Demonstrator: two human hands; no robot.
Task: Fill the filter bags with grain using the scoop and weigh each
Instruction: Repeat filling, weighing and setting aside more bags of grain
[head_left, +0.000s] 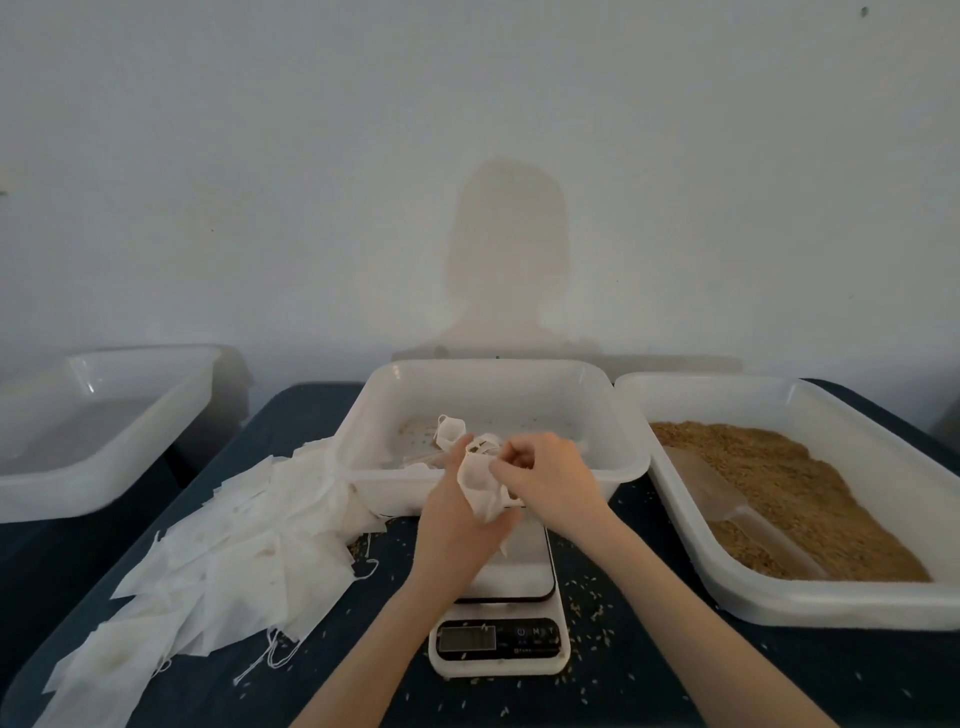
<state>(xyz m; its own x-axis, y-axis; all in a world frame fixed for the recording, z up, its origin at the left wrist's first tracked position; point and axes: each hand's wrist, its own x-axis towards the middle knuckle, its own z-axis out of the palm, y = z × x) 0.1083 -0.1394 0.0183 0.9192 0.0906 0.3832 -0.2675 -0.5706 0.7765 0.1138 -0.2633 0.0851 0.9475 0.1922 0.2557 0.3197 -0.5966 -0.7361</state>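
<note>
Currently: filter bag (480, 488), gripped from below by the left hand (457, 525) and pinched at its mouth by the right hand (550, 480), hangs directly over the scale (511, 582), while the scoop (727, 506) lies in the grain (810, 499) off to the right, handle toward the person, nearer the right hand.

A dark blue table (649, 670) carried everything. On it lay a heap of empty white filter bags (228, 561) at the left, a white scale (501, 642) near the front edge, and three pale plastic tubs — one far left (78, 488), one in the middle (631, 462), one at the right (831, 605) holding grain. Loose grains (587, 597) lay scattered around the scale.
</note>
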